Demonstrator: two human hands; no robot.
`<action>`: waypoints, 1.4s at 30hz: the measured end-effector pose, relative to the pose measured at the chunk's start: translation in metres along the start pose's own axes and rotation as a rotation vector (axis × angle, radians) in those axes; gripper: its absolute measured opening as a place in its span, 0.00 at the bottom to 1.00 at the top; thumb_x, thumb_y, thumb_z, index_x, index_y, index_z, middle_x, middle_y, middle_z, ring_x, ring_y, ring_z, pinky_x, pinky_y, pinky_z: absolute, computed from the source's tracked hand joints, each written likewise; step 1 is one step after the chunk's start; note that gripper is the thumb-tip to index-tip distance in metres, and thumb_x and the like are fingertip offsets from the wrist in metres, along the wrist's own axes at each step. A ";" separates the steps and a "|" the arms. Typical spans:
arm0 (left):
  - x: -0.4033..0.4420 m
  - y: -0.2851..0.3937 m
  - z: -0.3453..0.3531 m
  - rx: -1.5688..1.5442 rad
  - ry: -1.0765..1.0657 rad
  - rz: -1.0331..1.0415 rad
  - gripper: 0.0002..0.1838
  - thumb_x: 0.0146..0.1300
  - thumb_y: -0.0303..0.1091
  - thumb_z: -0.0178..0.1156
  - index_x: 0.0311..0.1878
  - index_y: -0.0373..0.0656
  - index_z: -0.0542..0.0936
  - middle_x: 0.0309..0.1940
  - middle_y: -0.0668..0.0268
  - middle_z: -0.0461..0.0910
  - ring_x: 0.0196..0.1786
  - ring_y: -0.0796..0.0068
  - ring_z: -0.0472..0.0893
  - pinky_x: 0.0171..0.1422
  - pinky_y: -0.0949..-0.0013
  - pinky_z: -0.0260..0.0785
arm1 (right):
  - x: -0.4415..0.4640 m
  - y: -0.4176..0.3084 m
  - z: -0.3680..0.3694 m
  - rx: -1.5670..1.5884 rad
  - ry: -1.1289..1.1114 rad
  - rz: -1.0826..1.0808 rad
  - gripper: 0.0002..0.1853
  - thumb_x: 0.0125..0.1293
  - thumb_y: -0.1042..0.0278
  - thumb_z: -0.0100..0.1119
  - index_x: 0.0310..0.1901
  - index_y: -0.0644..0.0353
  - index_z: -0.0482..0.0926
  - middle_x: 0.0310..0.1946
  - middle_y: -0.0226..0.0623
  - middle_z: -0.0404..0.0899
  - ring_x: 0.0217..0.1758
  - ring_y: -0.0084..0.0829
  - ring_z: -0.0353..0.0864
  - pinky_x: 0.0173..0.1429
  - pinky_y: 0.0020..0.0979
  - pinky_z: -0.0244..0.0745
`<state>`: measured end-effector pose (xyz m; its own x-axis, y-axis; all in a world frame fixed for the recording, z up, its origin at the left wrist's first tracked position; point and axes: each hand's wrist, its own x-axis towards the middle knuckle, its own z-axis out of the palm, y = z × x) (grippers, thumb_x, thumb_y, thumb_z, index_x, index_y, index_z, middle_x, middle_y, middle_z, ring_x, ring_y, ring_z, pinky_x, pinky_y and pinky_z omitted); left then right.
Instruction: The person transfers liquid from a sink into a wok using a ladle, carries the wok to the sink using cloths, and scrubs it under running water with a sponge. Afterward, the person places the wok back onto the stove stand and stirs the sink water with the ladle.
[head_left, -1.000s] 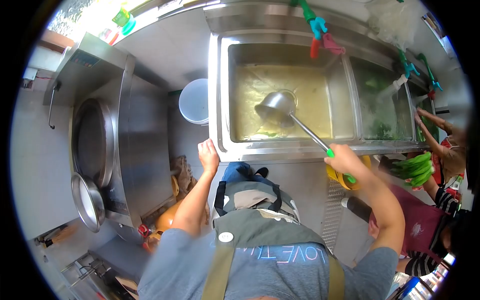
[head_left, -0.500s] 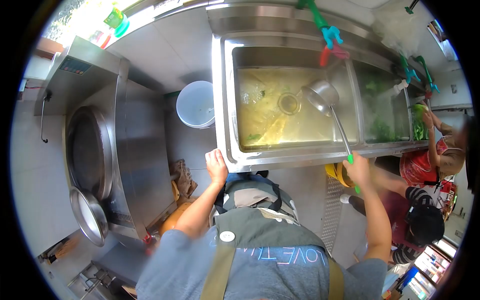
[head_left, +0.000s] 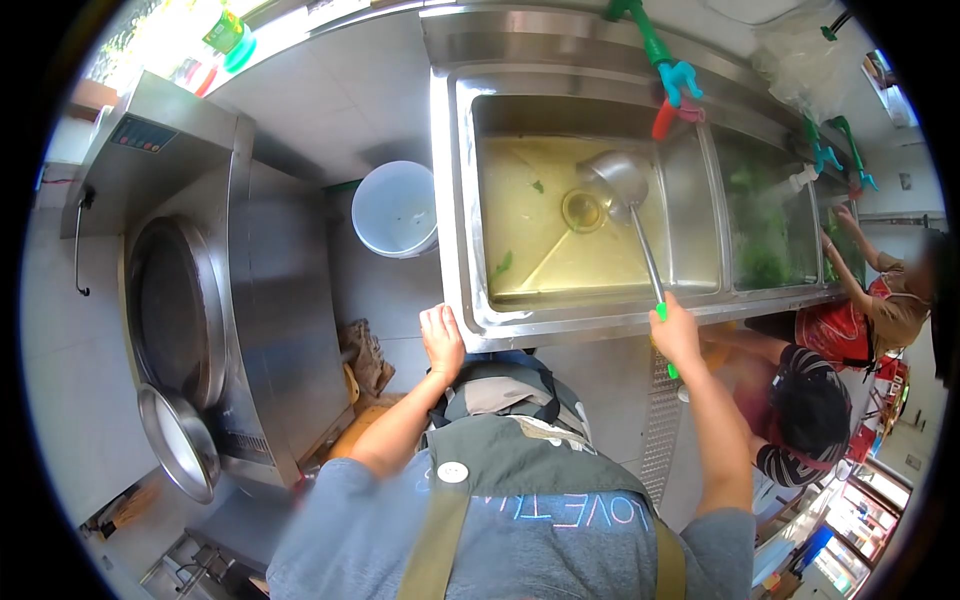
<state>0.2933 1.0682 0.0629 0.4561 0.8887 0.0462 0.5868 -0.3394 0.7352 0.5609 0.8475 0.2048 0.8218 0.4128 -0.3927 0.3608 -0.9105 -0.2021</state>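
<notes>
My right hand [head_left: 678, 338] is closed around the green-gripped handle of a metal ladle [head_left: 650, 255]. The ladle's round bowl is tilted inside the left basin of the steel sink [head_left: 560, 325], just right of the round drain [head_left: 582, 211]. Shallow yellowish water [head_left: 520, 225] covers the basin floor, with a few small green leaf bits [head_left: 503, 263] in it. At the sink's front left corner, my left hand [head_left: 440, 340] has its fingers bent over the edge.
Green leaves [head_left: 765, 265] lie in the middle basin. A tap with a blue handle [head_left: 680, 82] hangs above the sink. Left are a white bucket [head_left: 395, 210], a large wok [head_left: 175, 310] and a metal bowl [head_left: 180, 445]. Two people [head_left: 808, 415] are close on the right.
The ladle and my right hand have moved left, toward the drain. The water looks calmer and lower, with the froth gone. My left hand stays at the corner. The nearby person leans closer.
</notes>
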 end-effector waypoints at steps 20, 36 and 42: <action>-0.001 0.003 -0.003 0.013 -0.011 -0.014 0.13 0.63 0.36 0.41 0.38 0.38 0.71 0.34 0.54 0.67 0.38 0.54 0.68 0.45 0.60 0.60 | -0.081 -0.026 0.025 0.606 -0.284 0.279 0.29 0.54 0.67 0.55 0.59 0.59 0.59 0.19 0.35 0.73 0.17 0.26 0.73 0.18 0.28 0.66; 0.015 -0.035 -0.010 -0.028 -0.342 -0.060 0.15 0.63 0.38 0.42 0.37 0.34 0.71 0.35 0.50 0.71 0.40 0.54 0.71 0.45 0.62 0.62 | -0.154 0.026 0.071 0.600 0.371 0.155 0.16 0.55 0.64 0.55 0.43 0.62 0.70 0.14 0.40 0.71 0.15 0.35 0.72 0.18 0.32 0.63; 0.028 -0.017 -0.027 -0.124 -0.561 0.019 0.19 0.64 0.42 0.38 0.28 0.36 0.67 0.21 0.57 0.66 0.25 0.61 0.67 0.34 0.63 0.60 | -0.189 -0.018 0.052 2.069 -0.277 0.557 0.06 0.61 0.66 0.49 0.29 0.55 0.66 0.14 0.21 0.58 0.11 0.13 0.55 0.12 0.17 0.51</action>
<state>0.2784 1.1072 0.0697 0.7707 0.5719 -0.2811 0.5079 -0.2850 0.8129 0.3762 0.7870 0.2357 0.5075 0.3505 -0.7871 -0.8529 0.3342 -0.4011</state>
